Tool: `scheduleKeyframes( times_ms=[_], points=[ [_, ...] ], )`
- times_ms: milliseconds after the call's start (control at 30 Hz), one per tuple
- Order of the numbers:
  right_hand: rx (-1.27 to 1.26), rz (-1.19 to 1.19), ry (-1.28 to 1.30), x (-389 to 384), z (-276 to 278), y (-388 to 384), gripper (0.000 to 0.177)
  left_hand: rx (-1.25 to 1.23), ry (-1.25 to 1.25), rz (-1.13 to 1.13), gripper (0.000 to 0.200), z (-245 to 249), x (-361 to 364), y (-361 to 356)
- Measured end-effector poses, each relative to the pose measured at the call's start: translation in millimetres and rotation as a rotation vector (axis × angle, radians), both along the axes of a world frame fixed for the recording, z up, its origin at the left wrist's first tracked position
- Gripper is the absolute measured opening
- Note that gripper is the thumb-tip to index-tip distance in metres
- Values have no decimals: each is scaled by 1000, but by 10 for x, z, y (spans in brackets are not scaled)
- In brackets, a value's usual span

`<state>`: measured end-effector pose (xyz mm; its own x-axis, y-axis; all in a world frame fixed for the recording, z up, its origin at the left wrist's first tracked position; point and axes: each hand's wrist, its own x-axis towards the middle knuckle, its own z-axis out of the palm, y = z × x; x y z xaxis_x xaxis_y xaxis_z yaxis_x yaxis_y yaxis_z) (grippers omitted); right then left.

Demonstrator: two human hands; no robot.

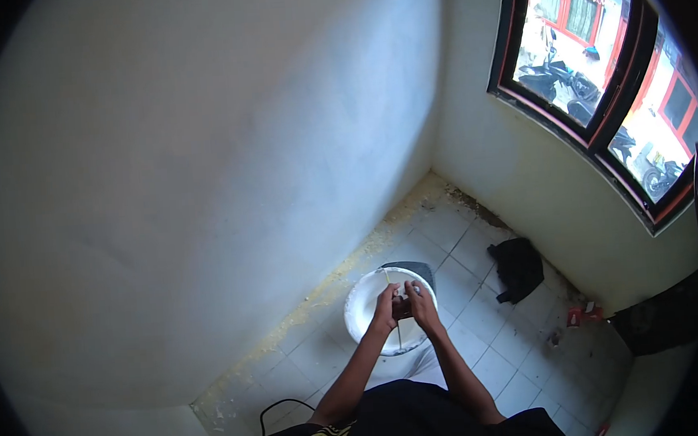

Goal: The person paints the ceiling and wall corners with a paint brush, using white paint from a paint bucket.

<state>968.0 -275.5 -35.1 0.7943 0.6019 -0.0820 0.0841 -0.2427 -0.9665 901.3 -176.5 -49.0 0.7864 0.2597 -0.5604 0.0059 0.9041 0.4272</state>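
Observation:
My left hand and my right hand are close together over a round white tub on the floor. A thin, pale yellowish stick runs across the tub's top and passes between my hands. The fingers of both hands are bent inward around a small dark brown thing, mostly hidden; I cannot tell what it is. Just behind the tub's far rim shows a dark grey, textured item.
A black cloth lies on the tiled floor to the right. Small red packets sit by the right wall. A black cable curves near my left arm. The white wall rises on the left; a dark-framed window is upper right.

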Motion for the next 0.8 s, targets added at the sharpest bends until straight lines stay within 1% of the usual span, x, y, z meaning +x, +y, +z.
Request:
scheduleKeyframes(
  times_ms=[33,67,100,133,200,300,333,400,467,533,567,733,800],
  points=[
    [-6,24,61,86,25,2,35,-1,-2,5,28,18,89,-19],
    [6,17,267,167,49,-17,36,3,-5,14,29,34,182,-34],
    [-18,26,287,300,28,-21,38,52,-11,-5,29,-361,333,44],
    [-43,40,306,441,-22,-34,41,15,57,27,29,-408,465,60],
    [-66,110,288,756,-236,-30,40,21,132,57,30,-435,682,94],
    [-111,261,250,1290,-234,-38,45,8,117,159,30,-550,1042,31],
    [-131,307,265,1493,-205,-85,45,12,96,207,29,-573,1156,-52],
    [-71,376,346,1828,-213,-90,46,7,111,317,29,-686,1312,-149],
    [-59,493,371,2136,-215,-84,47,-17,139,360,27,-688,1442,-192],
    [-79,606,330,2424,-133,-33,47,19,186,416,25,-686,1610,-252],
    [-98,643,347,2493,-217,-1,47,28,194,426,22,-704,1634,-283],
    [-135,669,370,2852,-312,-34,48,41,264,490,19,-885,2003,-497],
    [-110,692,302,2959,-352,-89,50,45,256,545,22,-908,2151,-552]
  ],
)
